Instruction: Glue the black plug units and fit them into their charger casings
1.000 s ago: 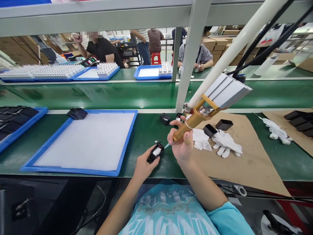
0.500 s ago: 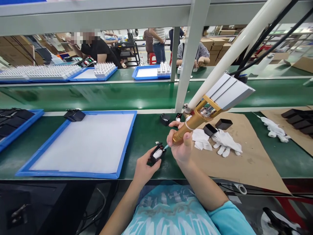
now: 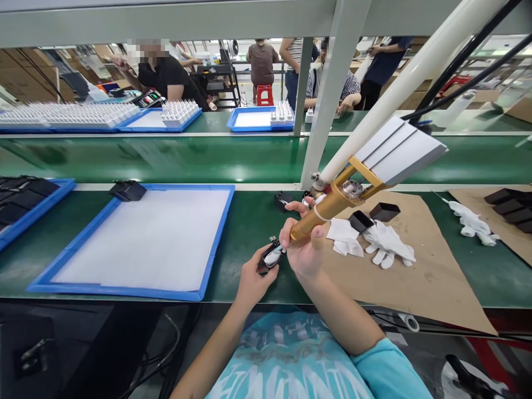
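My left hand [image 3: 254,280] grips a small open black plastic housing [image 3: 266,265], which has white material and metal prongs showing. Wrapped round the lower end of a gold cylindrical dispensing tool [image 3: 328,208] is my right hand [image 3: 305,255]. The tool's light blue tip [image 3: 282,249] reaches the housing's opening; whether it touches the inside is hidden. Behind the right hand lies another black housing [image 3: 282,200], with a further one partly covered by the fingers.
A white slanted arm [image 3: 374,108] carries the tool. To the left lies a blue-rimmed tray [image 3: 203,277] with a black block [image 3: 128,190] on its corner. White gloves [image 3: 386,243] and black cases [image 3: 384,211] rest on brown cardboard [image 3: 436,282]. People sit and stand beyond the belt.
Both hands have come closer together, and the tool's tip now sits lower over the housing. The whole view has shifted slightly.
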Demonstrator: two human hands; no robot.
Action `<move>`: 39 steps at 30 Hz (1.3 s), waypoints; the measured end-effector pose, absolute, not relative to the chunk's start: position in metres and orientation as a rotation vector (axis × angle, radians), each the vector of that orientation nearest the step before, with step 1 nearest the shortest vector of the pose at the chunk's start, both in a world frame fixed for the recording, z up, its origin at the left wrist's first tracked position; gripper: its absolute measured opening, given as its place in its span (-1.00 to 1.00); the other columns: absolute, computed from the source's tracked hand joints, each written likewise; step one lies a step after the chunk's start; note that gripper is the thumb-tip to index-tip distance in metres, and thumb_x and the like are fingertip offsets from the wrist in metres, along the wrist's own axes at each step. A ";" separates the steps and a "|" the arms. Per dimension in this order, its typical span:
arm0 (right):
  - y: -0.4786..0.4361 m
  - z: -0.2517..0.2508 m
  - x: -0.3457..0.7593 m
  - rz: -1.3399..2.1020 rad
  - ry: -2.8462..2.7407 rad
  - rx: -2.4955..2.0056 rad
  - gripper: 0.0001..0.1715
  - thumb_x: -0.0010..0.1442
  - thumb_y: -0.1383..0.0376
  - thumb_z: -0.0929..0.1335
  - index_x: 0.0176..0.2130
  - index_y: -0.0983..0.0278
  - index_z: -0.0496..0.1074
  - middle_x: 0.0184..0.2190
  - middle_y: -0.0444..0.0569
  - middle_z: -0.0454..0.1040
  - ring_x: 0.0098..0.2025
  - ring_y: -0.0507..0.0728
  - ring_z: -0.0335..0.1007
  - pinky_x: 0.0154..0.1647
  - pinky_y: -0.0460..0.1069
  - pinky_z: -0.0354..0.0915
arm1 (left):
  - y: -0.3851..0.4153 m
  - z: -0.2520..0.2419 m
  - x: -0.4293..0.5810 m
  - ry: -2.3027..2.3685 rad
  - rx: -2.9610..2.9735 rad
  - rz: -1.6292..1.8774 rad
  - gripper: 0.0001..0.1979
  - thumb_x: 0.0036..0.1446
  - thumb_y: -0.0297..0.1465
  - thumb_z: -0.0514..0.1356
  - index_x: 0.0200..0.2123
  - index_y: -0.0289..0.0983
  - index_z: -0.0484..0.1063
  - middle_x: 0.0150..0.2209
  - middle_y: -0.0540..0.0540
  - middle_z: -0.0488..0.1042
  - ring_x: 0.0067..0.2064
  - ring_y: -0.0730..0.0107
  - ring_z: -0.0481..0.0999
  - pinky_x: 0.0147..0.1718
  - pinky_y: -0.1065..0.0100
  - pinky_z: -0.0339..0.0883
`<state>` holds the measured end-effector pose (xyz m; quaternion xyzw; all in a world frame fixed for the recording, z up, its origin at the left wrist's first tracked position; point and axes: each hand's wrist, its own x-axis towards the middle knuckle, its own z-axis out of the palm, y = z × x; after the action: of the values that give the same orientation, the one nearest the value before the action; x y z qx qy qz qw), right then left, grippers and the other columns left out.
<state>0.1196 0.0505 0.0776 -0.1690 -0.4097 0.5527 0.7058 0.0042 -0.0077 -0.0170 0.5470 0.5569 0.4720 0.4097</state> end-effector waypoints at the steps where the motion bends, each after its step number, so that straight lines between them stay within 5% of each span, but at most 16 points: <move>1: 0.050 0.078 0.118 1.238 -0.907 -0.372 -0.56 0.17 -0.10 0.29 -0.09 0.08 0.18 -0.10 -0.09 0.39 -0.66 -0.11 0.21 -0.74 -0.10 0.11 | -0.007 -0.017 0.006 1.380 1.369 1.205 -0.53 0.06 -0.40 0.23 0.08 -0.26 0.38 -0.09 -0.10 0.57 -0.13 0.33 0.59 -0.16 0.35 0.53; 9: 0.046 0.079 0.114 1.283 -0.904 -0.325 -0.57 0.15 -0.11 0.30 -0.19 0.12 0.21 -0.14 -0.12 0.37 -0.68 -0.13 0.19 -0.75 -0.11 0.08 | -0.002 -0.021 0.014 1.258 1.344 1.335 -0.53 0.04 -0.38 0.28 0.06 -0.27 0.38 -0.06 -0.13 0.54 -0.12 0.31 0.58 -0.08 0.33 0.49; 20: 0.056 0.076 0.121 1.131 -0.908 -0.409 -0.51 0.13 -0.15 0.25 -0.09 0.07 0.16 -0.09 -0.07 0.36 -0.62 -0.07 0.25 -0.68 -0.07 0.16 | 0.005 -0.020 0.004 1.405 1.271 1.244 -0.52 0.08 -0.38 0.25 0.10 -0.20 0.37 0.03 -0.12 0.51 0.01 0.23 0.55 -0.01 0.24 0.48; 24: 0.069 0.064 0.140 0.926 -0.942 -0.545 -0.57 0.16 -0.08 0.28 -0.07 0.08 0.19 -0.04 -0.05 0.37 -0.44 -0.01 0.39 -0.40 0.01 0.36 | 0.011 -0.014 -0.003 1.317 1.134 1.241 -0.54 0.04 -0.33 0.28 0.05 -0.22 0.35 0.05 -0.16 0.50 0.00 0.18 0.54 -0.15 0.23 0.56; 28: 0.081 0.047 0.171 0.721 -1.009 -0.728 -0.59 0.17 0.12 0.37 -0.02 0.06 0.19 0.03 -0.07 0.35 -0.18 0.04 0.44 -0.08 0.06 0.36 | 0.022 0.005 -0.002 1.100 1.082 1.199 -0.47 0.02 -0.28 0.32 0.03 -0.19 0.22 0.11 -0.22 0.46 -0.05 0.17 0.55 -0.43 0.35 0.55; 35: 0.074 0.031 0.217 0.373 -1.084 -1.064 -0.21 0.16 0.19 0.38 0.28 0.10 0.00 0.25 0.10 0.12 0.29 0.24 0.13 0.26 0.29 0.11 | 0.049 0.052 0.010 1.142 1.566 1.090 -0.52 0.10 -0.33 0.30 0.06 -0.14 0.23 0.04 -0.14 0.51 0.02 0.24 0.54 -0.09 0.28 0.47; 37: 0.070 0.035 0.222 0.208 -1.113 -1.059 -0.28 0.18 0.23 0.37 0.25 0.10 0.07 0.27 0.11 0.11 0.33 0.27 0.06 0.30 0.33 0.05 | 0.056 0.060 0.014 1.145 1.701 1.087 -0.53 0.10 -0.35 0.28 0.07 -0.13 0.23 0.02 -0.11 0.52 0.02 0.25 0.54 -0.06 0.27 0.45; 39: 0.071 0.043 0.222 0.187 -1.311 -0.997 -0.49 0.20 0.26 0.35 0.13 0.11 0.24 0.11 0.09 0.31 0.22 0.25 0.24 0.23 0.27 0.18 | 0.063 0.062 0.016 1.153 1.817 1.075 -0.53 0.10 -0.35 0.28 0.07 -0.13 0.23 0.02 -0.10 0.53 0.04 0.24 0.53 -0.01 0.24 0.42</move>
<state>0.2225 0.0711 0.0434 -0.4434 -0.5830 0.0832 0.6757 0.0164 0.0629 0.0619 0.7047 0.4473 0.4168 0.3599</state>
